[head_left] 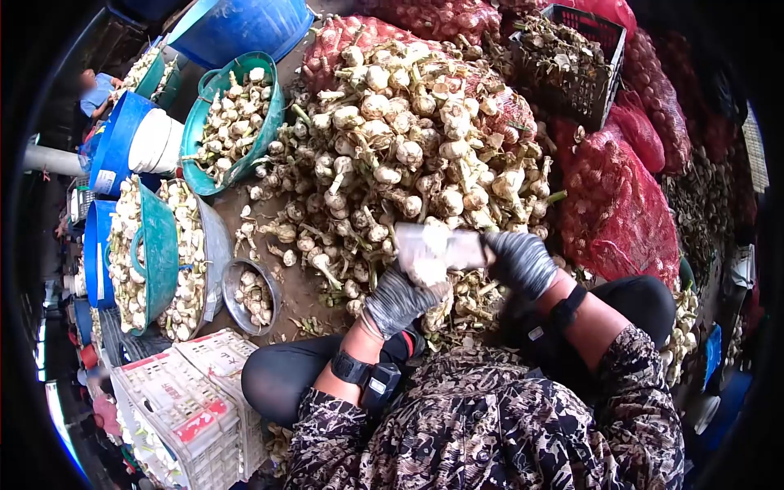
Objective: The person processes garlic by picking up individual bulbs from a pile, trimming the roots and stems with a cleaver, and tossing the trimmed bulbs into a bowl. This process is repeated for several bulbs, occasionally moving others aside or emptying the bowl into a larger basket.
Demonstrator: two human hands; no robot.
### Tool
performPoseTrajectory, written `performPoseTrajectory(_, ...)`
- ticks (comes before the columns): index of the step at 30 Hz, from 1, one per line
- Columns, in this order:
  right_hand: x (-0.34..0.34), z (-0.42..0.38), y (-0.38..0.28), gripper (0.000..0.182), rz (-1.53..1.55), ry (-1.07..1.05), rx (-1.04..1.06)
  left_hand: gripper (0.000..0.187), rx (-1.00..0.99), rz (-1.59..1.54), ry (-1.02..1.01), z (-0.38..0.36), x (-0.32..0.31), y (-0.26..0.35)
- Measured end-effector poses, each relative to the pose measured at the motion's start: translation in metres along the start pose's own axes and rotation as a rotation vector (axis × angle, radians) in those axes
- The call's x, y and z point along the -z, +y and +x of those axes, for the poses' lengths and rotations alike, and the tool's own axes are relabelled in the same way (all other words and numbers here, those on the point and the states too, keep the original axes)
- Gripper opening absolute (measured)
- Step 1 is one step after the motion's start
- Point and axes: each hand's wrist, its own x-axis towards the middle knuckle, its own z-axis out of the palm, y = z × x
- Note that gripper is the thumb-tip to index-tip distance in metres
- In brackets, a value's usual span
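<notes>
My left hand (pixel 402 299), in a grey knit glove, is closed around a garlic bulb (pixel 429 271) just in front of the heap. My right hand (pixel 521 263), gloved the same way, grips a cleaver (pixel 467 250) by its handle. The broad pale blade reaches left across the bulb and is smeared by motion. Beyond both hands rises a large garlic heap (pixel 384 155), its bulbs still on their stalks. Loose peelings and more bulbs lie just below the blade.
A metal bowl (pixel 265 314) of garlic stands left of my knee, near a white crate (pixel 175 384). Green tubs (pixel 163 261) and blue barrels (pixel 237 33) line the left. Red mesh sacks (pixel 616 204) and a black crate (pixel 612 77) of scraps lie right. Another person (pixel 96 94) sits far left.
</notes>
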Motion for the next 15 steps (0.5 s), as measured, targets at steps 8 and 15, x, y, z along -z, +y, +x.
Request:
performPoseTrajectory(8, 0.013, 0.016, 0.018, 0.029, 0.358, 0.19, -0.389, 0.031, -0.009, -0.972, 0.326, 0.038, 0.141, -0.028)
performPoseTrajectory(15, 0.017, 0.018, 0.0, 0.03, 0.338, 0.234, -0.269, 0.024, 0.009, -0.093, 0.786, 0.087, 0.25, -0.097)
